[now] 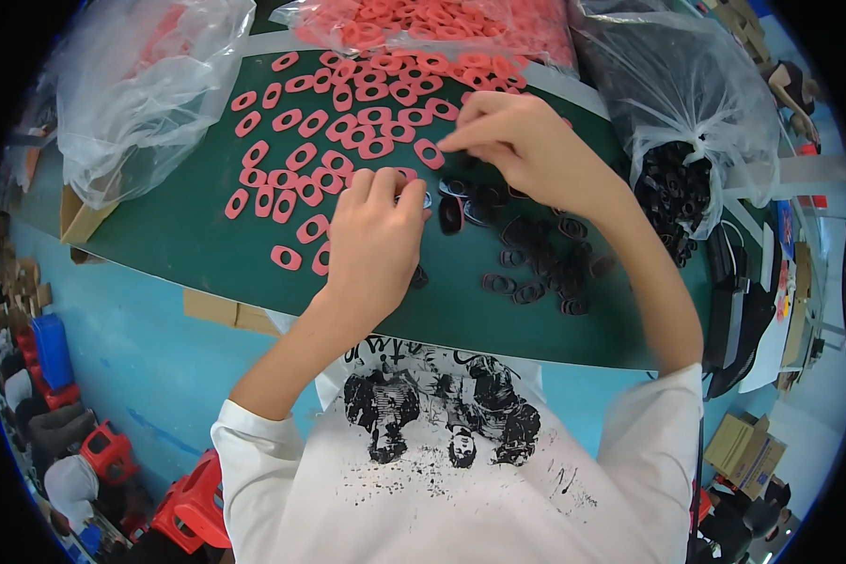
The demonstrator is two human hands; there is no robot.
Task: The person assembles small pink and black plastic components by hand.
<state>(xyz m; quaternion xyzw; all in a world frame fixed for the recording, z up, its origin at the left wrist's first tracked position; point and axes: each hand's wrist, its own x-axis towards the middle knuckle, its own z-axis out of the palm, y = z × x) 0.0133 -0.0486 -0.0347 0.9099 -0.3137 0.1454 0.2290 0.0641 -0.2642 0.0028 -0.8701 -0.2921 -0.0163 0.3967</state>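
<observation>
View from above, person w/ both forearms reaching fwd over a dark green surface (pixel 188 235). Left hand (pixel 374 240) is knuckles-up, fingers curled together, grip closed on a small pale ring-shaped part (pixel 427 198) at its fingertips; part mostly hidden. Right hand (pixel 522 141) sits higher and to the right, wrist bent, thumb & forefinger pinched on one pink oval ring (pixel 430 153) lying at the edge of the pink spread.

Counts: pink oval rings (pixel 301 155) scattered flat on the surface, approx 50, too overlapped for an exact no. Black oval rings (pixel 536 268) in a loose pile below the right hand, approx 20–25, exact no. can't tell.

Containers: 3 clear plastic bags. Bag at top centre (pixel 442 23) holds more pink rings. Bag at right (pixel 677 113) is open, black rings spilling from its mouth. Bag at upper left (pixel 141 85) is crumpled; some pink inside, contents unclear.
</observation>
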